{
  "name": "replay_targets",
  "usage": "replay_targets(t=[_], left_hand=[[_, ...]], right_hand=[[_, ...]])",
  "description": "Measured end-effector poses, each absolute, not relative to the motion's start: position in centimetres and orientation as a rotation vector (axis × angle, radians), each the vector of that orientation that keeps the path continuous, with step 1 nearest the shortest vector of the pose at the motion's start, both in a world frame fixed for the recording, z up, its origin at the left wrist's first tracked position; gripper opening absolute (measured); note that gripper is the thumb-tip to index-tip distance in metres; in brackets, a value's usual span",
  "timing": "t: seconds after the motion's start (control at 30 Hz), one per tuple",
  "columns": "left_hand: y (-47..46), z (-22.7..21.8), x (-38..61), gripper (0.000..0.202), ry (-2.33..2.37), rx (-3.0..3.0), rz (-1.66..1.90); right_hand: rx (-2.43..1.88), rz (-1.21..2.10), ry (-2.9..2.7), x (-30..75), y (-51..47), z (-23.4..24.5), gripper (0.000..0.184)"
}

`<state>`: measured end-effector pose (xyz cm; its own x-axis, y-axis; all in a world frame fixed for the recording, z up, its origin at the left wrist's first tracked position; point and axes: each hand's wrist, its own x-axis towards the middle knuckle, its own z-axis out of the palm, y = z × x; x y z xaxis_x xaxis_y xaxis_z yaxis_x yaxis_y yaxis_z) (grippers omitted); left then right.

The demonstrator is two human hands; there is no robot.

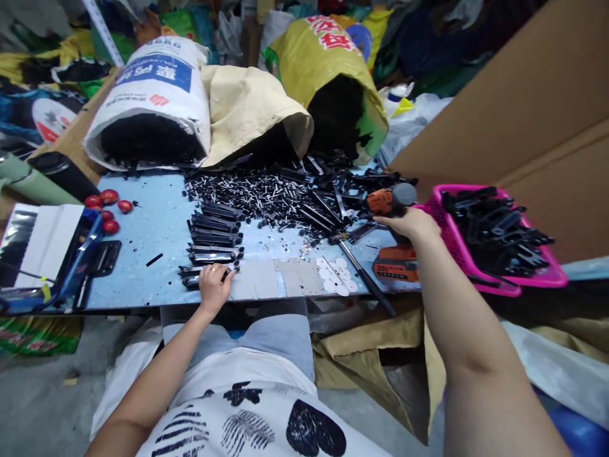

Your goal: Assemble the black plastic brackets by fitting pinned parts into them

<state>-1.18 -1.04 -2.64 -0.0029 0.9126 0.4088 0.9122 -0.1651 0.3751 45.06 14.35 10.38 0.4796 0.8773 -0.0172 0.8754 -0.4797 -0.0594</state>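
Observation:
My right hand [416,225] is closed round the handle of an orange and black cordless drill [382,200]. The drill's orange battery base [396,264] is at the table's front edge, and its nose points left. My left hand [215,285] has its fingers closed on a long black plastic part [190,279], the nearest of a row. Behind it, several similar black parts [215,230] lie side by side. A hammer [359,266] with a dark grip lies between my hands, its handle over the front edge. White round discs [337,277] lie left of the hammer.
Loose screws and small black pieces [257,197] are heaped at the back, before a white sack [152,95], a beige sack [252,108] and a yellow sack [328,63]. A pink basket [440,238] of black parts stands right. Red fruits [109,197] and a blue bin [71,273] are left.

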Motion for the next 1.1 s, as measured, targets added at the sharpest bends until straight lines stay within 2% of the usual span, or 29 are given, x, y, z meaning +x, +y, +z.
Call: replay_targets(t=[0.07, 0.13, 0.17, 0.27, 0.43, 0.53, 0.7, 0.8, 0.9, 1.03, 1.1], left_hand=[[-1.0, -2.5, -1.3, 0.028, 2.023, 2.196, 0.880], [-1.0, -2.5, -1.4, 0.028, 2.015, 2.183, 0.872], [-1.0, -2.5, -1.4, 0.028, 2.011, 2.179, 0.868], [-1.7, -1.9, -1.4, 0.029, 2.014, 2.177, 0.832], [-5.2, 0.4, -1.1, 0.044, 1.994, 2.168, 0.916], [-8.2, 1.2, -1.9, 0.036, 1.862, 2.083, 1.011], [-10.8, 0.8, -5.0, 0.025, 1.911, 1.884, 1.133], [-7.6, 1.2, -6.8, 0.026, 1.875, 2.004, 1.114], [0.2, 2.4, -8.0, 0.032, 1.889, 2.248, 0.944], [11.5, 2.9, -8.4, 0.045, 1.918, 2.450, 0.263], [15.0, 2.3, -8.4, 0.048, 1.832, 2.491, 0.137]], right_hand=[[-2.599, -0.335, -1.426, 44.0, 13.2, 11.2, 0.079], [-2.303, -0.582, -1.418, 41.8, 12.3, 11.9, 0.065], [-2.130, -0.604, -1.525, 40.1, 12.0, 12.2, 0.054], [-1.687, -0.333, -1.969, 32.7, 12.1, 11.7, 0.035], [-1.250, 0.218, -2.490, 16.4, 15.6, 8.3, 0.037], [-1.229, 0.427, -2.658, 9.8, 18.4, 7.0, 0.033], [-1.317, 0.544, -2.689, 9.0, 20.3, 6.1, 0.024], [-1.386, 0.566, -2.659, 11.9, 18.7, 5.5, 0.025], [-1.425, 0.614, -2.641, 14.9, 16.0, 4.7, 0.024], [-1.442, 0.688, -2.613, 17.4, 11.7, 4.1, 0.022], [-1.438, 0.790, -2.510, 17.7, 9.2, 4.0, 0.022]])
